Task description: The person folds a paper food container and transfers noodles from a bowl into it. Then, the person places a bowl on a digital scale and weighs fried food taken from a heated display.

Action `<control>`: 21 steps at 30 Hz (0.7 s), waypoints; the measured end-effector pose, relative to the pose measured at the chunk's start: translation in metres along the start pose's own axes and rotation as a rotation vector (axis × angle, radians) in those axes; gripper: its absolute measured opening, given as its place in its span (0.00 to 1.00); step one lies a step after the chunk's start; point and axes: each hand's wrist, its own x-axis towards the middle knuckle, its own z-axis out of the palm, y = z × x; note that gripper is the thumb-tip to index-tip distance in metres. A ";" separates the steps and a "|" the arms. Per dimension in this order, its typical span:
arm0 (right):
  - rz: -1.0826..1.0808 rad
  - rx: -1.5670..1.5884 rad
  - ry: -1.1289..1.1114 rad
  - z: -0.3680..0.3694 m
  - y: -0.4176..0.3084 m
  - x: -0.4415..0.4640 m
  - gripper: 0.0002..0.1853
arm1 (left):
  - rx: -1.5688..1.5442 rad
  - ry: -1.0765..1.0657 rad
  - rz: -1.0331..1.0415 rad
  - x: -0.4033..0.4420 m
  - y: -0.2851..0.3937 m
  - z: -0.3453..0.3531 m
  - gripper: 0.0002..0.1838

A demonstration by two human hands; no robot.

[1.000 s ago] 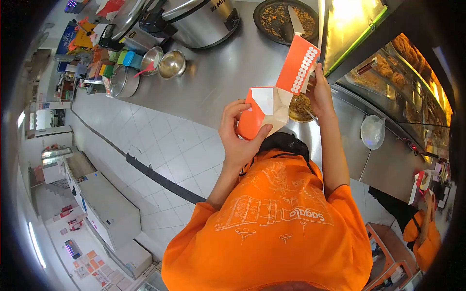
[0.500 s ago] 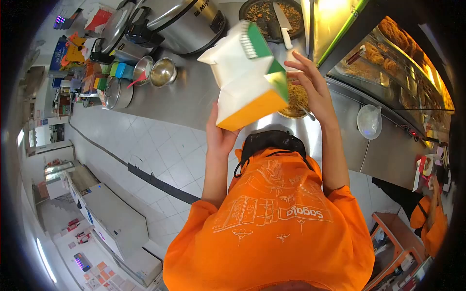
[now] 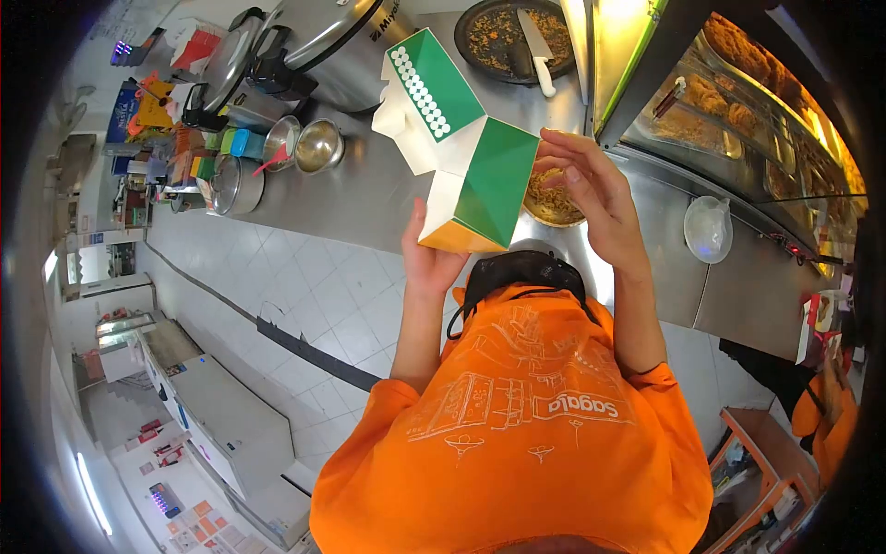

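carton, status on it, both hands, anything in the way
Left hand holding carton by its orange end. Right hand open beside it, contact unclear. Carton top open, green panels showing. Right hand partly hiding round food dish.

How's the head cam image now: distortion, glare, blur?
Head view: strong fisheye curvature, black corners; head view: lit yellow panel at upper right washed out, white glare on the steel counter near the right hand; head view: carton edges look crisp, far-edge details too small to judge.
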 end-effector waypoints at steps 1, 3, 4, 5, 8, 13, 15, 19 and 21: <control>-0.022 -0.008 0.006 -0.001 -0.001 0.000 0.21 | 0.001 0.012 -0.002 0.000 -0.001 -0.001 0.30; -0.032 0.002 0.018 -0.002 -0.002 -0.001 0.21 | 0.002 0.034 -0.004 -0.001 -0.003 -0.001 0.32; -0.017 0.020 0.024 -0.004 -0.002 -0.004 0.21 | 0.048 0.046 0.020 -0.001 -0.004 -0.001 0.32; -0.015 0.008 0.030 -0.004 -0.002 -0.005 0.21 | 0.094 0.059 0.043 -0.001 -0.006 -0.001 0.33; -0.037 -0.090 0.044 -0.001 -0.004 -0.008 0.21 | 0.258 0.088 0.158 -0.003 -0.016 0.016 0.34; -0.064 -0.021 0.067 -0.009 0.029 -0.020 0.16 | 0.270 0.003 0.185 -0.013 -0.020 0.020 0.35; -0.075 -0.044 0.055 -0.016 0.030 -0.025 0.15 | 0.311 0.084 0.211 -0.015 -0.021 0.015 0.35; 0.027 0.005 -0.064 -0.056 0.028 -0.041 0.20 | 0.161 0.118 0.080 -0.018 -0.020 -0.004 0.33; 0.091 0.164 -0.131 -0.053 0.010 -0.046 0.35 | 0.119 0.112 -0.001 -0.018 -0.024 0.008 0.32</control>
